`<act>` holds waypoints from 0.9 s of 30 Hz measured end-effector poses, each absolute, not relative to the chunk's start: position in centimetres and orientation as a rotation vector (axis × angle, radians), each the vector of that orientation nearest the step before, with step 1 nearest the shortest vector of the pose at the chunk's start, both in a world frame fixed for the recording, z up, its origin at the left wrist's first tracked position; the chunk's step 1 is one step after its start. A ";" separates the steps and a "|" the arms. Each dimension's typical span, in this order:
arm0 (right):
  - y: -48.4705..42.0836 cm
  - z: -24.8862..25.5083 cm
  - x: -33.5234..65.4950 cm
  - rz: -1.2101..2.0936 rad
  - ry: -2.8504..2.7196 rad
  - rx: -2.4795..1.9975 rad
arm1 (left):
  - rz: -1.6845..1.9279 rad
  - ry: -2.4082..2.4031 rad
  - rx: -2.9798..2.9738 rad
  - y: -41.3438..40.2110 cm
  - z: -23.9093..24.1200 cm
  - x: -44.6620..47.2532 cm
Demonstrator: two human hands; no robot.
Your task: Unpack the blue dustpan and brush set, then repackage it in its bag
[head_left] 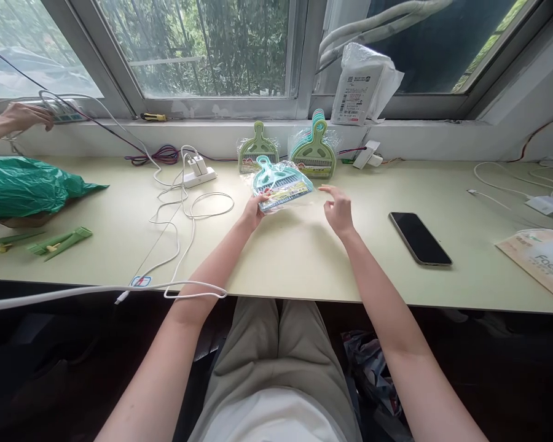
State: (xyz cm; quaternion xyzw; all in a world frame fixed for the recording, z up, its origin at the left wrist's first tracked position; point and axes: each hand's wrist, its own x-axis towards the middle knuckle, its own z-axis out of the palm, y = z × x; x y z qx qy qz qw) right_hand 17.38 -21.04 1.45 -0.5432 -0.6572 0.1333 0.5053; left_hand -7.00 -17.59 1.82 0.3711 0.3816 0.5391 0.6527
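My left hand (253,212) grips the lower left corner of a light-blue mini dustpan and brush set (281,186) in clear plastic wrap. The set is tilted above the table, handle pointing away from me, with a printed yellow label along its front. Just off its right end is my right hand (338,210), index finger stretched toward the set and the other fingers curled; nothing shows in it. Behind, against the wall, lean a green dustpan set (258,147) and a stack of green and blue dustpan sets (314,150), all wrapped.
White cables (193,215) and a power strip (200,178) lie left, a phone (420,238) and tissue pack (539,261) right. Green plastic clips (59,242) lie near a green bag (27,187). Another person's hand (27,115) is at the sill, upper left. A wrapped box (357,92) stands there too.
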 end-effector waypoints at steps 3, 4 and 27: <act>-21.2 1.1 17.0 -0.034 -1.900 -1.263 | 1.120 0.861 0.791 -17.5 1.9 -7.6; -21.2 0.9 16.8 -0.084 -1.939 -1.267 | 1.091 0.869 0.791 -17.5 1.9 -7.7; -19.8 -1.0 16.9 0.000 -1.571 -1.465 | 0.742 0.744 1.219 -18.7 1.5 -7.3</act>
